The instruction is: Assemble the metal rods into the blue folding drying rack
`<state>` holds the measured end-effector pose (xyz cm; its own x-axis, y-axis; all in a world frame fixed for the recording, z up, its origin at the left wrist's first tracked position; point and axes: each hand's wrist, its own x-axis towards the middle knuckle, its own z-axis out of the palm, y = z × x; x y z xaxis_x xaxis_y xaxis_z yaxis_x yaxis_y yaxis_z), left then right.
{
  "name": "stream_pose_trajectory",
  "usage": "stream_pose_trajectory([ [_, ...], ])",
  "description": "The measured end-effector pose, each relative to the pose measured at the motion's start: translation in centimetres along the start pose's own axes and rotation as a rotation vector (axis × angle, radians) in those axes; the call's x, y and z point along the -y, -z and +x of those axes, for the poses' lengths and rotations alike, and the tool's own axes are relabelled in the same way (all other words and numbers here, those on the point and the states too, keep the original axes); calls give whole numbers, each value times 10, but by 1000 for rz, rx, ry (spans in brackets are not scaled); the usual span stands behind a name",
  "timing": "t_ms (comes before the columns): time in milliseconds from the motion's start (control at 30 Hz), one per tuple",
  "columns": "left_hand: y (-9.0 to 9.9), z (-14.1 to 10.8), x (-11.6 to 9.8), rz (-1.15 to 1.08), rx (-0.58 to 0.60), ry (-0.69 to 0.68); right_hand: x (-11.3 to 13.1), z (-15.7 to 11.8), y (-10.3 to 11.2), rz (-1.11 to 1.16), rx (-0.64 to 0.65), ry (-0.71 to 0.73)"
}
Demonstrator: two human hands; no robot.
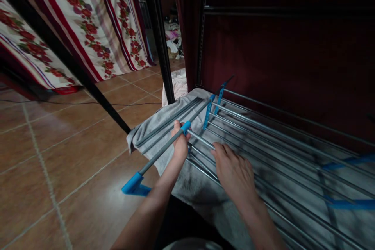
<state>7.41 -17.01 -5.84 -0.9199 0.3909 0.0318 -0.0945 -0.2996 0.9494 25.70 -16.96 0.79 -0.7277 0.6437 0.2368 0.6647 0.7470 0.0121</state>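
My left hand [181,142] is closed around a blue plastic connector [185,126] where a grey tube [161,151] meets a crosswise metal rod [200,139]. To its right, my right hand [233,166] has its fingers curled over that same rod. The tube slants down to the left and ends in a blue angled foot [136,185]. Rods and blue slotted brackets [208,113] form a rack that lies to the right on a grey cloth [175,164]. Several loose grey tubes [170,121] rest on the cloth beyond my left hand.
Black metal posts [159,35] of a frame stand close on the left and behind. A dark red curtain [263,66] hangs at the back, a floral curtain [90,27] at the upper left. A thin cable [117,104] crosses the tiled floor [88,203].
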Motion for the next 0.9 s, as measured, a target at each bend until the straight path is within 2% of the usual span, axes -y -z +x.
stream_pose_trajectory([
  [233,3,5,3,9,108,-77,9,-8,1,-1,6,24],
  [400,2,5,5,-36,86,-48,9,-7,4,13,47,21],
  [633,6,9,11,-78,125,-21,14,-12,8,20,23,30],
  [900,3,12,7,-84,106,32,17,-9,8,-10,44,21],
])
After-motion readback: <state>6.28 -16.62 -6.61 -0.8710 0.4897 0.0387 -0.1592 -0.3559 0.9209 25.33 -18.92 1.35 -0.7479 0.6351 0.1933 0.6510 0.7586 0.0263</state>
